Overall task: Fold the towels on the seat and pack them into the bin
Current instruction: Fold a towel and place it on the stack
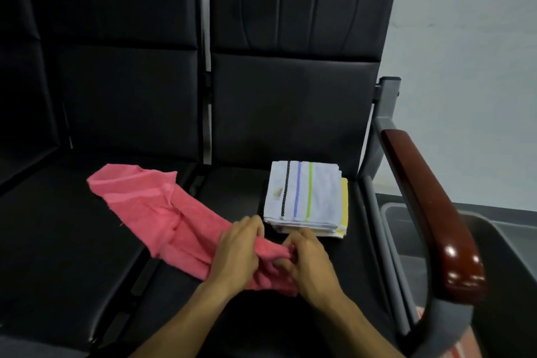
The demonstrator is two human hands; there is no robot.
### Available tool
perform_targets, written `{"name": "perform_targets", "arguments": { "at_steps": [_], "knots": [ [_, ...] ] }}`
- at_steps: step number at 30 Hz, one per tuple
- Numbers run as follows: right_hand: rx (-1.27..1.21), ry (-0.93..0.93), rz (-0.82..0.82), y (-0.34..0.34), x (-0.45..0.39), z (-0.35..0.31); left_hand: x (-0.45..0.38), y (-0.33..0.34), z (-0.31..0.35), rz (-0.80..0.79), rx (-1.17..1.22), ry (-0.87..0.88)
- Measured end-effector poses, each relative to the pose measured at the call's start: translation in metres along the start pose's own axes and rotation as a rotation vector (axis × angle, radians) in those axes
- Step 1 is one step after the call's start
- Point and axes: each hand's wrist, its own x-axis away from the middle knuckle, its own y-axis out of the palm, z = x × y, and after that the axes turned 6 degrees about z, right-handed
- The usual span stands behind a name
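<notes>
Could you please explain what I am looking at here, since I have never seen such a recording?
No machine here: a person wears a camera on the head, looking forward and down at their own bare hands. The left hand and right hand both grip one end of a pink towel, which trails unfolded across the black seat. Beside it lies a stack of folded towels, a striped one on top. The grey bin stands past the armrest.

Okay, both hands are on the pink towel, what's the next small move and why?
Probably draw the hands apart to spread the pink towel flat: left hand and right hand pinch one bunched end, the rest lies crumpled across the seat.
</notes>
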Motion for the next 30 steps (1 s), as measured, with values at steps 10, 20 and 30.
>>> {"name": "perform_targets", "arguments": {
  "at_steps": [10, 20, 30],
  "knots": [
    [-0.297, 0.148, 0.120, -0.003, -0.017, 0.016, -0.012, 0.022, -0.004, -0.069, -0.086, -0.123],
    [-0.554, 0.212, 0.031, -0.023, -0.046, 0.015, -0.032, 0.012, -0.007, -0.425, 0.135, -0.159],
    [-0.718, 0.205, 0.093, -0.020, -0.049, 0.020, -0.034, 0.017, 0.008, -0.163, 0.173, -0.086]
  ]
}}
